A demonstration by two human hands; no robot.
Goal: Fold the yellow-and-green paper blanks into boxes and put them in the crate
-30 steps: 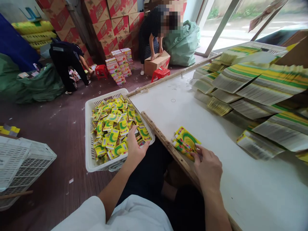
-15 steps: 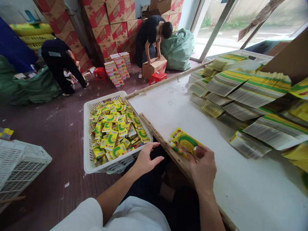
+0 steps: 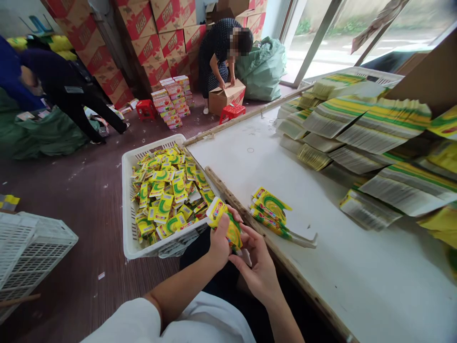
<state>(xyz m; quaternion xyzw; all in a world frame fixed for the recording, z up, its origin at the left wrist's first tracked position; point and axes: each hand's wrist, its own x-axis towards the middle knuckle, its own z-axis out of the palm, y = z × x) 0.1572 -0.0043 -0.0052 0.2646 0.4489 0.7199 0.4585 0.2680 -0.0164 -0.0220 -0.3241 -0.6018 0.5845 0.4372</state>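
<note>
A small yellow-and-green printed carton [image 3: 233,232] is tilted in front of my body, off the table's wooden edge. My left hand [image 3: 218,245] is closed around it, with the thumb across its face. At the carton's lower end, the fingers of my right hand [image 3: 260,269] grip a pale flap and partly hide it. On the table, a few flat cartons [image 3: 270,205] of the same kind lie near the edge, beyond my right hand. To the left, a white plastic crate [image 3: 125,205] is full of similar yellow cartons [image 3: 166,207].
Bundles of flat cartons [image 3: 385,124] are stacked on the right of the white table [image 3: 357,281]. White crates [image 3: 39,252] stand at left. Behind are a person crouching at a cardboard box [image 3: 226,97], another person bending over sacks, red stools [image 3: 232,112] and piled boxes [image 3: 171,43].
My right hand has lifted a carton off the table and brought it left to my left hand, which has closed on it. The person at far left has shifted leftward.
</note>
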